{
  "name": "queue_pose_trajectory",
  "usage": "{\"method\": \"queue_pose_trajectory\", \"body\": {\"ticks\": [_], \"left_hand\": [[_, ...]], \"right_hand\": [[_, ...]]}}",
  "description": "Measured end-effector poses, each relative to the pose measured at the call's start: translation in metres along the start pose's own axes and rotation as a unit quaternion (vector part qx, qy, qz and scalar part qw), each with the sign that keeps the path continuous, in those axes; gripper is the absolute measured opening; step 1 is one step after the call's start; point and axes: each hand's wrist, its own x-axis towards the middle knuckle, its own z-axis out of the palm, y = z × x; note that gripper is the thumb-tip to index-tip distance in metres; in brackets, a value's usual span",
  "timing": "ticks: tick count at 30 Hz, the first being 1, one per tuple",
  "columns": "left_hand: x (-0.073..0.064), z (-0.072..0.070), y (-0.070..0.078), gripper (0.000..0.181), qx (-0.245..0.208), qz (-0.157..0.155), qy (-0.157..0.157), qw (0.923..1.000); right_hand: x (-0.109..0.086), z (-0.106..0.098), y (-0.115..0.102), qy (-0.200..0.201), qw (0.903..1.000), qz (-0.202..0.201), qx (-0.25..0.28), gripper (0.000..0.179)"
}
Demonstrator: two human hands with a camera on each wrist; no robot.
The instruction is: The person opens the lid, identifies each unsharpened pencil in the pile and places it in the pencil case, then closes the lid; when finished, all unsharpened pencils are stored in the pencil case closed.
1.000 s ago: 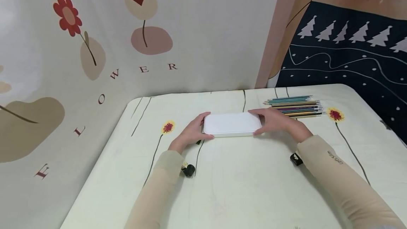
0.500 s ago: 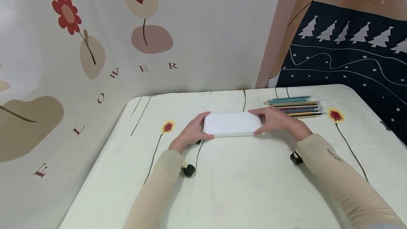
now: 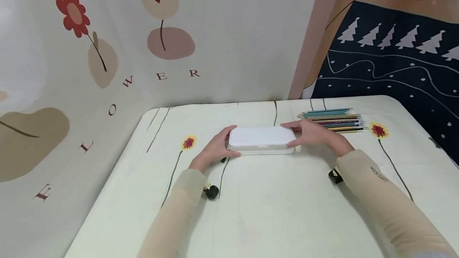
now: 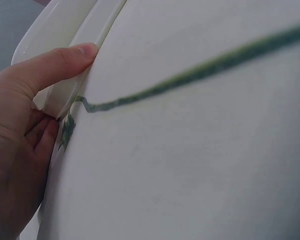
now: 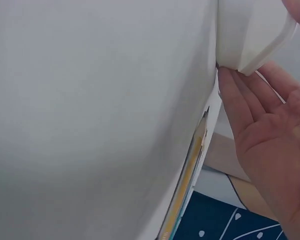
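Observation:
A long white plastic pencil case (image 3: 261,135) lies in the middle of the table, with a small clasp visible on its near side. My left hand (image 3: 214,149) holds its left end, thumb at the near corner and fingers behind. In the left wrist view, the left thumb presses along the rim of the case (image 4: 65,27). My right hand (image 3: 311,134) grips the right end between thumb and fingers. The right wrist view has the right fingertips against the sloping end of the case (image 5: 235,32). What is inside the case is hidden.
Several pencils (image 3: 333,120) lie side by side just beyond the right hand, toward the back right. A pale cloth with printed flowers covers the table (image 3: 258,210). Printed curtains (image 3: 236,51) hang behind and to the left.
More of the pencil case's near side shows now, with the clasp visible and its upper part looking raised or tipped. Both hands keep their places at the ends, barely shifting.

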Motion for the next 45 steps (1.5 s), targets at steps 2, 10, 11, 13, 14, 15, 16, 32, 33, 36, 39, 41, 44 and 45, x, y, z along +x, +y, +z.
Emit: {"method": "queue_pose_trajectory", "body": {"ticks": [2, 10, 11, 13, 14, 15, 16, 32, 33, 36, 39, 41, 44, 45], "left_hand": [[0.0, -0.001, 0.0, 0.103, -0.004, 0.0, 0.003, 1.0], [0.0, 0.001, -0.004, 0.105, -0.016, 0.001, -0.003, 0.9999], [0.0, 0.002, -0.004, 0.105, -0.016, 0.0, -0.003, 0.9999], [0.0, 0.002, -0.005, 0.106, -0.015, -0.002, -0.001, 0.9999], [0.0, 0.003, -0.006, 0.106, -0.014, -0.003, 0.0, 0.9999], [0.0, 0.003, -0.006, 0.107, -0.015, -0.005, 0.0, 0.9999], [-0.001, 0.003, -0.006, 0.108, -0.016, -0.007, 0.0, 0.9998], [-0.002, 0.001, -0.005, 0.12, -0.031, -0.027, 0.001, 0.9992], [-0.002, 0.002, -0.005, 0.121, -0.029, -0.028, 0.002, 0.9992], [-0.001, 0.002, -0.006, 0.122, -0.028, -0.027, 0.003, 0.9992], [-0.002, 0.002, -0.005, 0.122, -0.028, -0.025, 0.005, 0.9993], [-0.002, 0.002, -0.005, 0.122, -0.026, -0.026, 0.005, 0.9993], [-0.002, 0.002, -0.003, 0.123, -0.024, -0.028, 0.004, 0.9993], [-0.003, 0.002, -0.002, 0.123, -0.025, -0.029, 0.005, 0.9993]], "right_hand": [[0.001, -0.001, 0.0, -0.003, 0.9999, 0.003, 0.017, 0.08], [0.003, 0.001, 0.007, -0.008, 0.997, 0.018, 0.075, 0.075], [0.003, 0.001, 0.008, -0.01, 0.9966, 0.022, 0.078, 0.074], [0.002, 0.0, 0.01, -0.011, 0.9958, 0.031, 0.085, 0.07], [0.001, 0.0, 0.01, -0.011, 0.9952, 0.039, 0.09, 0.069], [0.001, -0.001, 0.01, -0.009, 0.9947, 0.046, 0.091, 0.067], [0.0, -0.001, 0.01, -0.007, 0.9946, 0.05, 0.091, 0.064], [0.012, -0.003, -0.01, 0.049, 0.9826, 0.099, 0.15, 0.076], [0.013, -0.003, -0.012, 0.053, 0.9819, 0.106, 0.148, 0.077], [0.017, -0.004, -0.016, 0.06, 0.9757, 0.119, 0.174, 0.078], [0.021, -0.005, -0.02, 0.072, 0.9657, 0.127, 0.215, 0.078], [0.024, -0.006, -0.021, 0.084, 0.9577, 0.138, 0.238, 0.078], [0.03, -0.007, -0.023, 0.107, 0.9454, 0.156, 0.265, 0.077], [0.033, -0.007, -0.023, 0.117, 0.9405, 0.16, 0.276, 0.076]]}}
